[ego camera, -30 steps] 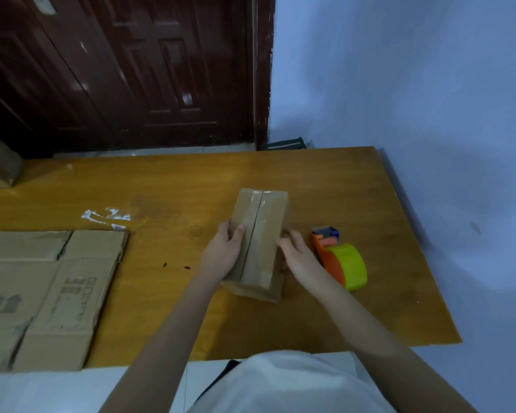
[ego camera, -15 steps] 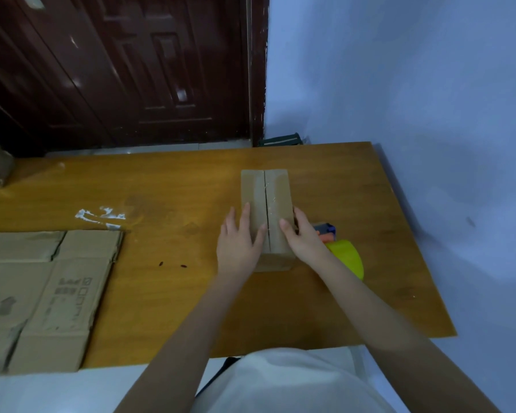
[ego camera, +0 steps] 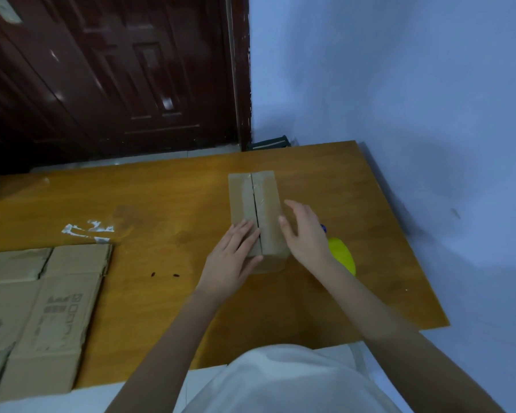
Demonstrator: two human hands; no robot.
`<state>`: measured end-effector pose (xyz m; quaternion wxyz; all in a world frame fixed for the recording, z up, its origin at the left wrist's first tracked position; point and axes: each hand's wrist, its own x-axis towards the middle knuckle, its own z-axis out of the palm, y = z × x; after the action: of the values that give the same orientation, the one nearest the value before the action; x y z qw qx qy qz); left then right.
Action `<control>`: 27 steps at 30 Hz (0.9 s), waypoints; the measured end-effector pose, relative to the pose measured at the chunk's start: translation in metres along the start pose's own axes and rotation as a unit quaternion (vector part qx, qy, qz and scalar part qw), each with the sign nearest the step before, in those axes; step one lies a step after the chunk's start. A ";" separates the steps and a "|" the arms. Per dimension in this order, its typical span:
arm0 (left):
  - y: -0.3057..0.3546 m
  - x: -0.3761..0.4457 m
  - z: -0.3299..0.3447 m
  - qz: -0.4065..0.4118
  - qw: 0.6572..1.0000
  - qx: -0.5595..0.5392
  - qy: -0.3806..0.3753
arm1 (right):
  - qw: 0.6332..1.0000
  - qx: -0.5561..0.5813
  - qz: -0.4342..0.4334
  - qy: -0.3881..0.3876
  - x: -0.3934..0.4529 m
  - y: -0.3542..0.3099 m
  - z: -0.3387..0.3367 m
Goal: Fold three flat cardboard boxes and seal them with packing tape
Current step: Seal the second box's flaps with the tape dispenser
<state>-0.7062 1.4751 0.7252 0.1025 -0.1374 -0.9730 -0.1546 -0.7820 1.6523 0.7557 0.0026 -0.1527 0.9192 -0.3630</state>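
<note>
Brown corrugated cardboard forms the small folded box (ego camera: 255, 216) just right of the frame's centre, resting on a glossy orange-brown wooden table (ego camera: 167, 204). Glossy clear tape runs along its top, beside the dark centre seam between the flaps. The left hand (ego camera: 233, 260) lies flat on the box's near left flap, fingers straight and together, pressing rather than gripping. The right hand (ego camera: 306, 234) hovers at the box's right side with fingers spread and relaxed, holding nothing; whether it touches the side I cannot tell. Behind that wrist peeks a yellow tape roll (ego camera: 343, 257) with a blue part of its dispenser. Flattened cardboard boxes (ego camera: 42, 308), printed and creased, lie at the lower left. White tape scraps (ego camera: 87, 229) stick to the table left of centre. Half a second ago the right hand clasped the box's right edge; now it has lifted off and opened, while the left has slid slightly nearer.
</note>
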 end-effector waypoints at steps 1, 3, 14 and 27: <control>0.001 0.001 -0.001 -0.005 1.000 -0.002 0.000 | 0.999 -0.005 -0.015 0.032 -0.004 0.005 -0.010; 0.003 0.002 0.000 -0.014 1.000 -0.007 0.003 | 0.997 -0.021 -0.014 0.073 -0.015 0.022 -0.032; 0.009 0.004 0.000 -0.034 0.999 0.000 0.015 | 0.997 -0.002 0.015 -0.078 -0.106 0.127 -0.052; 0.009 0.011 -0.024 -0.036 0.999 0.026 -0.011 | 0.997 -0.053 -0.058 -0.015 -0.101 0.145 -0.002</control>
<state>-0.7103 1.4782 0.7527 0.0897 -0.1012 -0.9820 -0.1317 -0.7261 1.7826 0.6493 -0.0129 -0.2106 0.9267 -0.3110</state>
